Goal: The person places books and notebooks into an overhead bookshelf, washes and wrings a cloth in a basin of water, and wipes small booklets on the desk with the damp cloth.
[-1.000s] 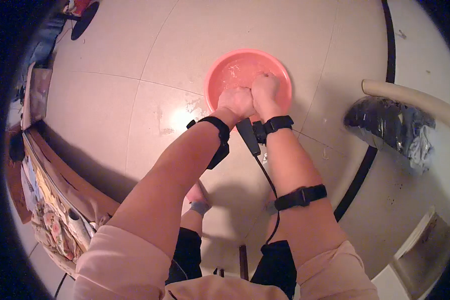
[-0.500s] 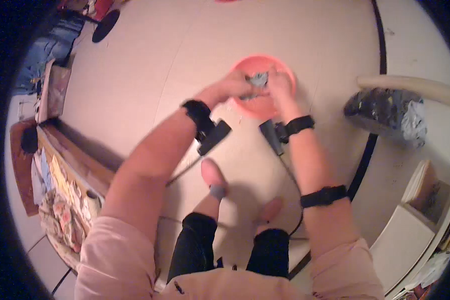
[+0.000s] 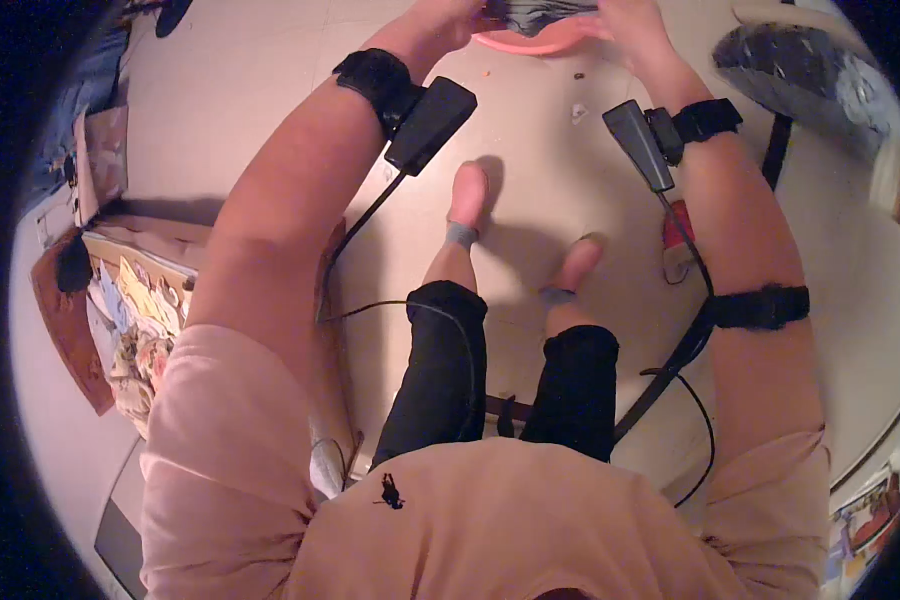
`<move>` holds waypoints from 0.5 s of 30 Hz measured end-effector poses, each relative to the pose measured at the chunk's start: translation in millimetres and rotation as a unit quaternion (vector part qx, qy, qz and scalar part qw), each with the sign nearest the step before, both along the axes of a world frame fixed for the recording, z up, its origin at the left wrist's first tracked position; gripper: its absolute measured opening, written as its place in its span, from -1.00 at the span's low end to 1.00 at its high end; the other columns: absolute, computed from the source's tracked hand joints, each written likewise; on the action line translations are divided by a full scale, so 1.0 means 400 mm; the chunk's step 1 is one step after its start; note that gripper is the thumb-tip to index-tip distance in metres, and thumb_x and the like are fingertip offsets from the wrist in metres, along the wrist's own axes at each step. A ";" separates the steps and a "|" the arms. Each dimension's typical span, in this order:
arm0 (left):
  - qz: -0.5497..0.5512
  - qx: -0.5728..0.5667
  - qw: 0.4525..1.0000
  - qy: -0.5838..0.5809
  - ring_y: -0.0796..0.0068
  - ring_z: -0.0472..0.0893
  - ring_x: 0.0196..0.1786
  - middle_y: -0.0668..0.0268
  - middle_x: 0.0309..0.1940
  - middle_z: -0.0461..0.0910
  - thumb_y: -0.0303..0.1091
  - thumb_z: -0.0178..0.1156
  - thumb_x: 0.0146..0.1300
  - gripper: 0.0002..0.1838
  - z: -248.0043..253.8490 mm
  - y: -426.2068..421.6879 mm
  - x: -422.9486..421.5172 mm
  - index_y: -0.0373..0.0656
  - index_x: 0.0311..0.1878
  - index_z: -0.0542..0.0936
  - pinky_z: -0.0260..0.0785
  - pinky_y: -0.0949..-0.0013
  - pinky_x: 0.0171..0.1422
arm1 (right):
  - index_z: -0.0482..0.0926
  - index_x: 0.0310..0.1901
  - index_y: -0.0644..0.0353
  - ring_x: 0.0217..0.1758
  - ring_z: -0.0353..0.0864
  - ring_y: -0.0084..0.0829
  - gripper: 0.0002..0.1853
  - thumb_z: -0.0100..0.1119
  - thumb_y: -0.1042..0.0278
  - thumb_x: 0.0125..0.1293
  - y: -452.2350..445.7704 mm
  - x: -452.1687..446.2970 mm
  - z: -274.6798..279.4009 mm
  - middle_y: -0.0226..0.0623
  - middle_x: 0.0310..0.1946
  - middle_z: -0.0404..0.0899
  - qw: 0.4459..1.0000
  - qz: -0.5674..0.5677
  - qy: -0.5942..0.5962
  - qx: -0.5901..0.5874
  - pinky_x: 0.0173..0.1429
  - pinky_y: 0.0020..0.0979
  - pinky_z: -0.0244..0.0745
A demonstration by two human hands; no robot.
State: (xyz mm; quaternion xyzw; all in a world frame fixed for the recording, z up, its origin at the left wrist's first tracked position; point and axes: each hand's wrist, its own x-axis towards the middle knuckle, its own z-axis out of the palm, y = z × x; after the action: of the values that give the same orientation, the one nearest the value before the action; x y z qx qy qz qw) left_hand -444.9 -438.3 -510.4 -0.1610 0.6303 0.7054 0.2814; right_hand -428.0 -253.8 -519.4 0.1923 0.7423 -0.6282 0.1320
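Observation:
At the top edge of the head view, a grey cloth [image 3: 540, 15] with darker streaks is stretched between my hands. My left hand [image 3: 452, 22] is closed on its left end, and my right hand [image 3: 630, 22] grips the right end. The fingers of both hands are partly cut off by the frame edge. Just behind and below the cloth sits a pink plastic basin [image 3: 535, 44] on the floor. Only its near rim shows, and what it contains is hidden.
A dark plastic bag [image 3: 795, 70] lies on the floor at the right. To the left stands a box [image 3: 135, 300] with papers and cloths in it. Black devices [image 3: 432, 125] with cables are strapped to my wrists. My feet in pink shoes [image 3: 470, 195] are below the basin.
My hands were low inside the basin with the cloth bunched up. They are now farther apart, holding it spread above the near rim. The view has tilted down towards my body.

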 end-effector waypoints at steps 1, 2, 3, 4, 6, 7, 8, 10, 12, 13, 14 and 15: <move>0.007 -0.005 1.000 -0.001 0.29 0.51 -0.25 0.19 -0.29 0.50 -0.26 -0.06 0.34 -0.70 0.021 0.032 0.003 -0.36 -0.12 0.44 0.40 0.24 -0.08 | 0.27 0.18 0.31 -0.02 0.51 -0.13 -0.46 -0.01 0.06 0.33 0.015 0.005 0.028 0.04 0.03 0.40 1.000 -0.008 0.009 0.004 -0.02 -0.23 0.55; -0.001 -0.001 1.000 0.008 0.29 0.51 -0.25 0.19 -0.29 0.50 -0.26 -0.06 0.34 -0.70 0.044 0.056 0.004 -0.36 -0.12 0.44 0.40 0.24 -0.08 | 0.23 0.21 0.30 0.01 0.49 -0.10 -0.42 -0.01 0.02 0.32 0.027 0.003 0.058 0.04 0.10 0.33 0.999 -0.008 -0.009 0.046 0.02 -0.22 0.53; -0.026 0.040 0.999 0.019 0.30 0.51 -0.25 0.19 -0.29 0.50 -0.28 -0.06 0.34 -0.71 0.059 0.077 -0.001 -0.36 -0.12 0.45 0.39 0.27 -0.07 | 0.19 0.24 0.30 0.04 0.48 -0.08 -0.37 -0.02 -0.02 0.32 0.040 0.002 0.094 0.04 0.16 0.27 0.996 -0.009 -0.026 0.087 0.05 -0.21 0.52; -0.052 0.081 0.995 0.030 0.31 0.51 -0.24 0.19 -0.29 0.50 -0.29 -0.06 0.35 -0.72 0.076 0.100 -0.003 -0.37 -0.12 0.45 0.39 0.29 -0.07 | 0.19 0.24 0.30 0.04 0.48 -0.08 -0.37 -0.02 -0.02 0.32 0.064 0.009 0.137 0.04 0.16 0.27 0.995 -0.019 -0.016 0.092 0.05 -0.21 0.52; -0.074 0.091 0.992 0.047 0.32 0.51 -0.23 0.19 -0.28 0.51 -0.30 -0.06 0.35 -0.72 0.166 0.158 0.005 -0.36 -0.12 0.45 0.39 0.31 -0.07 | 0.11 0.29 0.28 0.08 0.45 -0.08 -0.30 0.00 -0.05 0.30 0.126 0.025 0.227 0.02 0.21 0.22 0.997 -0.037 0.024 0.061 0.05 -0.22 0.52; -0.086 0.096 0.990 0.054 0.34 0.51 -0.22 0.19 -0.27 0.51 -0.32 -0.06 0.35 -0.73 0.220 0.181 0.021 -0.36 -0.12 0.46 0.38 0.32 -0.06 | 0.11 0.29 0.28 0.08 0.45 -0.08 -0.30 0.00 -0.05 0.30 0.141 0.038 0.266 0.02 0.21 0.22 0.996 -0.045 0.038 0.070 0.05 -0.22 0.52; -0.093 0.105 0.987 0.072 0.34 0.51 -0.22 0.19 -0.27 0.51 -0.32 -0.06 0.35 -0.73 0.264 0.196 0.038 -0.36 -0.12 0.46 0.38 0.32 -0.06 | 0.09 0.30 0.27 0.13 0.39 -0.05 -0.30 -0.01 -0.06 0.30 0.150 0.037 0.298 0.02 0.24 0.18 0.995 -0.073 0.030 0.066 0.08 -0.19 0.49; -0.108 0.100 0.982 0.119 0.36 0.52 -0.20 0.18 -0.25 0.53 -0.33 -0.06 0.35 -0.73 0.352 0.221 0.084 -0.36 -0.09 0.45 0.39 0.31 -0.05 | 0.07 0.31 0.25 0.19 0.34 -0.01 -0.30 -0.03 -0.06 0.30 0.153 0.067 0.375 0.02 0.27 0.14 0.990 -0.111 0.049 0.073 0.11 -0.15 0.46; -0.135 0.150 0.969 0.146 0.36 0.50 -0.14 0.23 -0.18 0.53 -0.21 -0.04 0.34 -0.68 0.393 0.218 0.110 -0.26 -0.02 0.47 0.36 0.29 0.04 | 0.54 -0.11 0.14 -0.12 0.55 -0.29 -0.42 -0.24 -0.24 0.30 0.132 0.132 0.396 -0.23 -0.28 0.61 0.960 -0.050 0.271 0.044 0.01 -0.24 0.40; -0.178 0.177 0.956 0.152 0.39 0.49 -0.07 0.26 -0.12 0.52 -0.15 -0.05 0.33 -0.67 0.396 0.231 0.084 -0.18 -0.01 0.47 0.35 0.28 0.10 | 0.54 -0.17 0.08 -0.20 0.51 -0.38 -0.40 -0.25 -0.32 0.28 0.162 0.094 0.360 -0.36 -0.34 0.57 0.949 0.049 0.306 0.055 -0.05 -0.26 0.40; -0.191 0.226 0.946 0.136 0.48 0.49 -0.05 0.33 -0.16 0.53 -0.25 -0.03 0.31 -0.76 0.459 0.222 0.125 -0.17 -0.09 0.49 0.34 0.40 0.12 | 0.52 -0.23 0.14 -0.30 0.47 -0.36 -0.45 -0.28 -0.21 0.32 0.083 0.214 0.512 -0.33 -0.38 0.55 0.978 -0.087 0.174 0.071 -0.16 -0.24 0.40; -0.263 0.363 0.879 0.163 0.46 0.48 -0.02 0.31 -0.07 0.50 -0.23 -0.03 0.31 -0.72 0.533 0.196 0.210 -0.19 -0.03 0.47 0.34 0.35 0.11 | 0.46 -0.04 0.14 -0.23 0.43 -0.30 -0.64 -0.08 0.07 0.29 0.042 0.250 0.606 -0.22 -0.24 0.49 0.976 -0.069 0.184 -0.091 -0.15 -0.20 0.41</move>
State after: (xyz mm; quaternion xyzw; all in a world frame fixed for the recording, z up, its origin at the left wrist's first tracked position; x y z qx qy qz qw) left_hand -361.0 -360.0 -297.1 0.2411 0.3859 0.8013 0.3884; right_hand -328.1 -236.9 -276.8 0.1115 0.6782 -0.7256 -0.0333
